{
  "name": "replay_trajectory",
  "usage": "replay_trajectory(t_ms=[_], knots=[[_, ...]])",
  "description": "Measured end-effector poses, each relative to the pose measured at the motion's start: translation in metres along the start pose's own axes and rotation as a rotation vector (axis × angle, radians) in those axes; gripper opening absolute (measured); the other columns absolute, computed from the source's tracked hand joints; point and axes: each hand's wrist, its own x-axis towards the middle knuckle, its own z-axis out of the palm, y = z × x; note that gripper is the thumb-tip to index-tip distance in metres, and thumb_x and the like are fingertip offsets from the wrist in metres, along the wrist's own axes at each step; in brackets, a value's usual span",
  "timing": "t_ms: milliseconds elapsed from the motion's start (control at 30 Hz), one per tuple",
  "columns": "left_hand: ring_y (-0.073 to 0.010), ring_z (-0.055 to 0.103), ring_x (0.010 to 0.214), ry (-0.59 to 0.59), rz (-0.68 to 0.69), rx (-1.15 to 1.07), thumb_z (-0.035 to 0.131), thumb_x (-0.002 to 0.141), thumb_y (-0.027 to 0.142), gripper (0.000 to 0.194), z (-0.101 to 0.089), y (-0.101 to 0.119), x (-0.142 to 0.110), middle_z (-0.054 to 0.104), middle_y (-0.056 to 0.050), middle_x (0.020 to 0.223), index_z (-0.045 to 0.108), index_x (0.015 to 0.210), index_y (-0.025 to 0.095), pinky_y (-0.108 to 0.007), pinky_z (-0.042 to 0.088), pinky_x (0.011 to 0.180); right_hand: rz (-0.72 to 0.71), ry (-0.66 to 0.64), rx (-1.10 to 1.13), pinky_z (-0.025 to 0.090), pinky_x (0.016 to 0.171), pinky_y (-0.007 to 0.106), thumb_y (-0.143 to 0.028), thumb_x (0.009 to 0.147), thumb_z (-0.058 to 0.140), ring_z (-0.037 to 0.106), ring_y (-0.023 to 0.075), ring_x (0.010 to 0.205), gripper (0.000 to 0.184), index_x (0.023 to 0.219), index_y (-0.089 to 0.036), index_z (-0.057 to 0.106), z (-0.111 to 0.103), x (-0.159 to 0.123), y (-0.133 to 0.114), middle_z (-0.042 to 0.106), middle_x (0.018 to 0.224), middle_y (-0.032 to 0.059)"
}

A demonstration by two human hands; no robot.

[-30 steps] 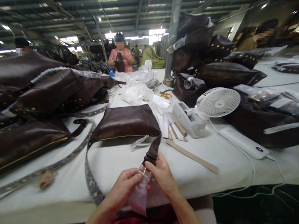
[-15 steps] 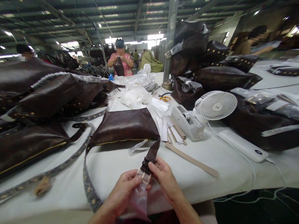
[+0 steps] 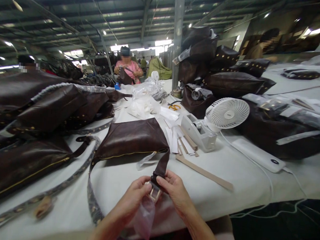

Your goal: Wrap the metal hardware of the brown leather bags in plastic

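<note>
A dark brown leather bag [image 3: 133, 137] lies on the white table [image 3: 220, 194] in front of me, its gold zipper facing me. Its short strap [image 3: 161, 166] hangs toward me and ends in a metal buckle [image 3: 154, 191]. My left hand [image 3: 133, 201] pinches the buckle together with a small clear plastic bag [image 3: 144, 217] that hangs below it. My right hand [image 3: 174, 190] pinches the strap end just above the buckle. A long studded strap [image 3: 92, 191] loops from the bag's left side over the table edge.
Several more brown bags [image 3: 37, 110] pile up at the left and back right. A white desk fan [image 3: 226, 114], a tape dispenser [image 3: 198, 132], paper strips [image 3: 204, 170], a white power bank [image 3: 257, 155] with cable lie to the right. Other people [image 3: 126, 66] work behind.
My hands stay on the buckle and plastic bag, fingers shifting a little as the plastic sits higher on the buckle. The camera has tilted slightly, so everything sits a bit lower in view.
</note>
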Motion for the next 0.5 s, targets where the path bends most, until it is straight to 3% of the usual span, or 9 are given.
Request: replay_trajectory(t_ms=[167, 333, 500], knots=[[-0.0167, 0.059, 0.069, 0.071, 0.018, 0.115, 0.067, 0.069, 0.028, 0.056, -0.002, 0.001, 0.008, 0.069, -0.005, 0.083, 0.055, 0.122, 0.015, -0.026, 0.042, 0.062, -0.005, 0.040, -0.145, 0.045, 0.061, 0.025, -0.044, 0.062, 0.080, 0.060, 0.0147, 0.066, 0.040, 0.083, -0.013, 0.067, -0.002, 0.003, -0.005, 0.068, 0.074, 0.0026], [-0.0177, 0.058, 0.070, 0.075, 0.067, 0.195, 0.065, 0.071, 0.029, 0.059, -0.005, -0.001, 0.019, 0.063, -0.002, 0.074, 0.050, 0.126, 0.013, -0.028, 0.043, 0.063, -0.048, 0.055, -0.276, 0.051, 0.067, 0.031, -0.040, 0.062, 0.074, 0.063, 0.0217, 0.077, 0.035, 0.084, -0.014, 0.066, -0.003, 0.008, -0.012, 0.070, 0.081, 0.0062], [-0.0143, 0.052, 0.061, 0.086, 0.111, 0.260, 0.065, 0.069, 0.024, 0.053, -0.009, -0.001, 0.030, 0.053, 0.005, 0.061, 0.053, 0.119, 0.013, -0.026, 0.040, 0.060, 0.116, 0.010, -0.358, 0.055, 0.058, 0.032, -0.041, 0.066, 0.067, 0.066, 0.0269, 0.086, 0.042, 0.099, -0.016, 0.062, 0.001, 0.002, -0.028, 0.070, 0.093, 0.0069]])
